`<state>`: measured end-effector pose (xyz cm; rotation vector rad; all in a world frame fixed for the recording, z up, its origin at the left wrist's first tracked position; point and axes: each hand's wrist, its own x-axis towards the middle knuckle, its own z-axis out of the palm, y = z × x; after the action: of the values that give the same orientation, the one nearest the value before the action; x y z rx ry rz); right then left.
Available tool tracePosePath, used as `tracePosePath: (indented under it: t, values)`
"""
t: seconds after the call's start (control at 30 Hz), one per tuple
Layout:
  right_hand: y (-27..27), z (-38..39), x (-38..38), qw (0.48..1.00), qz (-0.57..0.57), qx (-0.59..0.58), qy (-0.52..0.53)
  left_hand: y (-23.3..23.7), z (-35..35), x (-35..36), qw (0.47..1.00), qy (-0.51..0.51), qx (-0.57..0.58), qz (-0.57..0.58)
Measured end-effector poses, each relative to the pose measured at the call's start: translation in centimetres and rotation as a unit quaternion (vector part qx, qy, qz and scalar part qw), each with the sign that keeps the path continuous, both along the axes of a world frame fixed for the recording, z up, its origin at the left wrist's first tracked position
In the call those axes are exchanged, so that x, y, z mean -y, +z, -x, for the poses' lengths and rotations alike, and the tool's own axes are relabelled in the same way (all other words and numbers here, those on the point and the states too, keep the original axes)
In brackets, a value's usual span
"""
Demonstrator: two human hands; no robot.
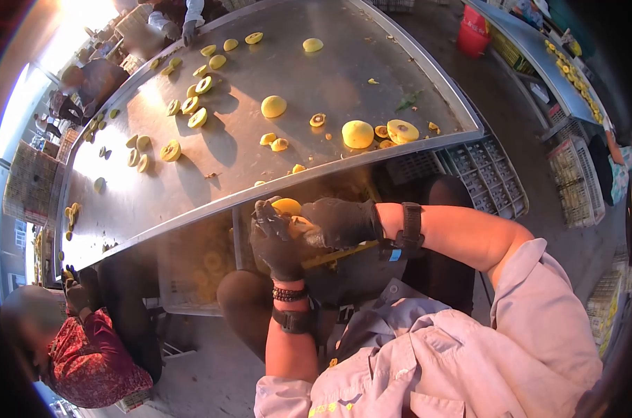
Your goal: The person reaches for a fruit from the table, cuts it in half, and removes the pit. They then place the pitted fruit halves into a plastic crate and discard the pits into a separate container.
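My left hand [274, 240], in a dark glove, is closed around a yellow peach half [286, 206] just below the table's near edge. My right hand [340, 221], gloved too, is curled against it from the right. Its fingers hide whatever they grip. A cut peach piece [300, 226] shows between the two hands. On the metal table [316, 80] ahead lie a large peach half [357, 134], another half with its brown centre up [402, 131], and a domed half [273, 106]. Small peach scraps [279, 144] lie nearer me.
More halves [197, 117] are scattered across the table's left side. Below the table are a crate [483, 174] and a bin of yellow pieces [190, 279]. A person in a red patterned top [96, 355] sits at left; others work at the far edge. A red bucket [473, 33] stands beyond.
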<state>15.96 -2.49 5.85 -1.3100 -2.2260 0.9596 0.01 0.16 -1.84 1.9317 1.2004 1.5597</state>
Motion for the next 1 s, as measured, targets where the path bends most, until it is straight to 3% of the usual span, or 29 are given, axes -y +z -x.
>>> tracePosePath:
  t: [0.1, 0.2, 0.3, 0.33, 0.4, 0.43, 0.5, 0.53, 0.57, 0.6, 0.63, 0.67, 0.7, 0.73, 0.8, 0.87, 0.97, 1.0]
  values:
    - [-2.4, 0.3, -0.2, 0.976, 0.123, -0.180, 0.025, 1.0, -0.1, 0.1, 0.973, -0.079, 0.143, 0.165]
    - [-3.5, 0.6, 0.5, 0.917, 0.231, -0.325, 0.001, 0.6, -0.1, -0.4, 0.976, -0.061, 0.140, 0.154]
    - [-1.2, 1.7, 2.0, 0.846, 0.345, -0.400, -0.075, 2.0, 0.0, 0.4, 0.944, -0.090, 0.205, 0.241]
    - [-0.6, 2.1, 2.1, 0.842, 0.346, -0.406, -0.083, 2.2, -0.2, 0.1, 0.991, 0.003, 0.089, 0.098]
    - [0.8, 1.8, 1.9, 0.791, 0.367, -0.482, -0.084, 2.3, 1.7, -0.8, 0.959, 0.112, 0.215, 0.150]
    - [1.1, 1.6, 1.8, 0.762, 0.380, -0.517, -0.086, 2.8, 3.5, -0.9, 0.911, 0.041, 0.349, 0.214]
    - [0.6, 1.5, 1.2, 0.873, 0.314, -0.373, -0.015, 3.8, 7.1, -1.3, 0.710, -0.032, 0.633, 0.307]
    - [0.0, 1.4, 0.9, 0.915, 0.273, -0.297, 0.016, 6.3, 7.8, -0.9, 0.655, -0.056, 0.703, 0.271]
    - [-2.0, 0.9, 0.6, 0.973, 0.179, -0.125, 0.081, 7.9, 8.3, -0.7, 0.592, -0.079, 0.767, 0.235]
    - [-4.9, 0.2, 0.1, 0.985, 0.077, 0.054, 0.142, 8.2, 8.8, -0.8, 0.644, -0.029, 0.731, 0.224]
    - [-6.2, 0.0, -0.8, 0.952, -0.032, 0.231, 0.197, 7.1, 9.2, -1.4, 0.639, -0.038, 0.731, 0.238]
    - [-1.7, 1.7, -1.8, 0.949, 0.055, 0.265, 0.163, 5.1, 9.7, -2.1, 0.633, -0.049, 0.730, 0.251]
    - [0.6, 2.7, -3.1, 0.975, 0.064, 0.185, 0.105, 3.9, 10.1, -2.4, 0.628, -0.058, 0.730, 0.265]
    - [2.2, 3.4, -4.5, 0.991, 0.075, 0.104, 0.047, 4.6, 9.4, -1.9, 0.655, -0.048, 0.686, 0.313]
    - [5.4, 5.0, -8.3, 0.995, -0.009, 0.100, 0.017, 5.1, 8.5, -1.2, 0.688, -0.077, 0.643, 0.328]
    - [5.6, 6.5, -14.2, 0.966, -0.162, 0.193, 0.053, 6.2, 7.6, -0.8, 0.719, -0.089, 0.603, 0.336]
    - [4.0, 10.4, -22.3, 0.951, -0.247, 0.185, -0.014, 4.9, 8.0, -1.5, 0.621, -0.213, 0.657, 0.371]
    - [4.5, 12.0, -24.2, 0.955, -0.222, 0.195, -0.027, 5.3, 7.9, -1.4, 0.625, -0.208, 0.644, 0.390]
